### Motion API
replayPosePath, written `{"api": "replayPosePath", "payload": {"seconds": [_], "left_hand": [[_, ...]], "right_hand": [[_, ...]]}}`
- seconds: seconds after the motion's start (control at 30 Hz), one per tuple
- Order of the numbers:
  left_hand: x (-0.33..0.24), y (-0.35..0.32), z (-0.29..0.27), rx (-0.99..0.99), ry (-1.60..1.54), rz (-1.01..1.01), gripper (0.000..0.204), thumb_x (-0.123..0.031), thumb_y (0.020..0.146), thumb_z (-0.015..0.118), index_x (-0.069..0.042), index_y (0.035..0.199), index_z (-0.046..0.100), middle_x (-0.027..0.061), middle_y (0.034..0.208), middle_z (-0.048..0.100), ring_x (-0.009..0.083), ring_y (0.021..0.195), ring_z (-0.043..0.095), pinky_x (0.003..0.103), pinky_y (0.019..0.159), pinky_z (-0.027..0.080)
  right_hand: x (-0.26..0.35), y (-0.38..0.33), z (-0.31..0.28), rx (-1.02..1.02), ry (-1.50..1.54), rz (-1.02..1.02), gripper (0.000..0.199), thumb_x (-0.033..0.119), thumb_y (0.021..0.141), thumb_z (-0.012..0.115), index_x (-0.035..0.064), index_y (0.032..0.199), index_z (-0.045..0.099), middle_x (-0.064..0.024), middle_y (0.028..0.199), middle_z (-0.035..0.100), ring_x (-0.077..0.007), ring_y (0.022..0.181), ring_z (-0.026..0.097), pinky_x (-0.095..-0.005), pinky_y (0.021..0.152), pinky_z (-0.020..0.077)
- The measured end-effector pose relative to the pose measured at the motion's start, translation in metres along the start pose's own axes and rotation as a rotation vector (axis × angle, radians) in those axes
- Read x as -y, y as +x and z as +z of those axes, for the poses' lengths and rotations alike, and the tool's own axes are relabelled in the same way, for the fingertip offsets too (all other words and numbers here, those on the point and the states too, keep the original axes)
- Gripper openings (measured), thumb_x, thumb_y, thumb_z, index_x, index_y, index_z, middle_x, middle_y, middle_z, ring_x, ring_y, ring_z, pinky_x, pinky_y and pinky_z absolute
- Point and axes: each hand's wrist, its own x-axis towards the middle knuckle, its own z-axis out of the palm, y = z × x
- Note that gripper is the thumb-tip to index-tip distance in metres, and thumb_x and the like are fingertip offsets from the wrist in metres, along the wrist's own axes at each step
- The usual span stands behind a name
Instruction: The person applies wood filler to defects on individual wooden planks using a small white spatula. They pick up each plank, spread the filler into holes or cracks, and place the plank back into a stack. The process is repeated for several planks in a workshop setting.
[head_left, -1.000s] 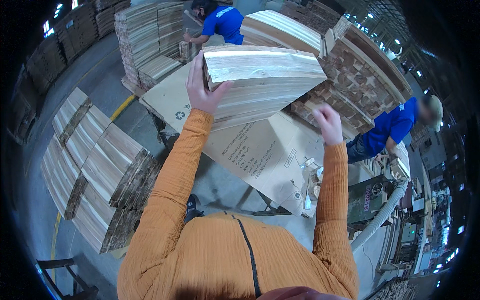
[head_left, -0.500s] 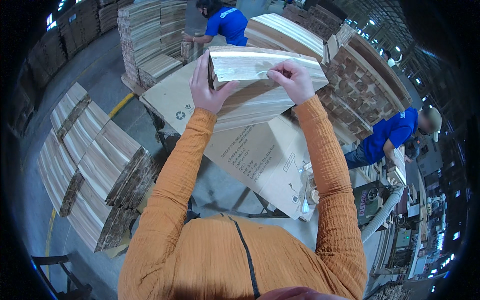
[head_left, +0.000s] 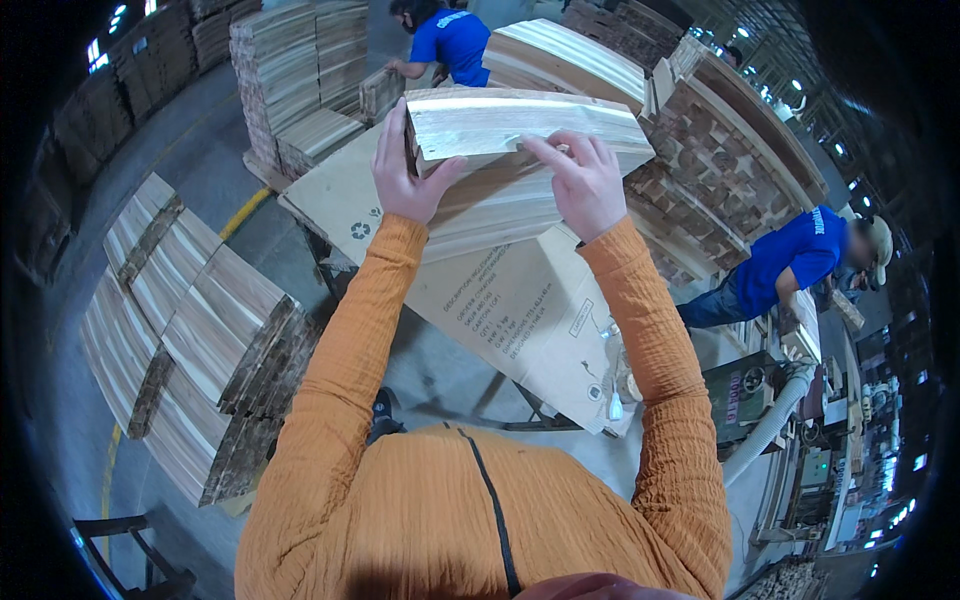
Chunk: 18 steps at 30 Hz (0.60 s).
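A pale wooden board [head_left: 465, 122] stands tilted on its edge in front of me. My left hand [head_left: 405, 185] grips its left end, thumb on the near side and fingers along the end. My right hand [head_left: 588, 185] rests against the near face, its index finger stretched out to touch the wood around the middle and the other fingers loosely bent. I see nothing held in it; its thumb is mostly hidden. More boards [head_left: 490, 210] lie flat under the tilted one, on a printed cardboard sheet [head_left: 440, 290] covering the table.
Board stacks stand at the left [head_left: 190, 330], far left [head_left: 300, 80] and right [head_left: 690, 170]. Small containers and a brush-like item [head_left: 614, 405] sit at the cardboard's right corner. Two people in blue shirts [head_left: 450, 45] work beyond. A machine with a hose [head_left: 775, 410] stands right.
My right hand has gone from a pinch at the board's edge to a stretched index finger, slightly left and lower. The board and left hand have shifted slightly left. The person at right leans differently.
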Motion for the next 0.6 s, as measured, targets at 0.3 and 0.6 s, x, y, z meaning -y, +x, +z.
{"api": "replayPosePath", "payload": {"seconds": [0.3, 0.6], "left_hand": [[-0.003, -0.001, 0.001, 0.010, -0.023, -0.010, 0.089, -0.041, 0.066, 0.079, 0.005, 0.132, 0.041, 0.0233, 0.119, 0.054, 0.0363, 0.108, 0.056, 0.042, 0.091, 0.045], [-0.005, -0.002, -0.001, 0.024, -0.042, -0.044, 0.089, -0.040, 0.067, 0.078, 0.005, 0.133, 0.040, 0.0236, 0.120, 0.053, 0.0359, 0.110, 0.055, 0.041, 0.092, 0.044]], "right_hand": [[-0.006, -0.005, 0.003, 0.003, -0.053, 0.090, 0.046, 0.003, 0.073, 0.061, 0.0249, 0.113, 0.063, 0.0017, 0.103, 0.057, -0.0213, 0.094, 0.052, -0.0370, 0.080, 0.0410], [0.006, -0.003, 0.004, 0.007, -0.071, 0.091, 0.046, 0.003, 0.073, 0.061, 0.0242, 0.113, 0.062, 0.0015, 0.102, 0.056, -0.0220, 0.094, 0.051, -0.0386, 0.081, 0.0405]]}}
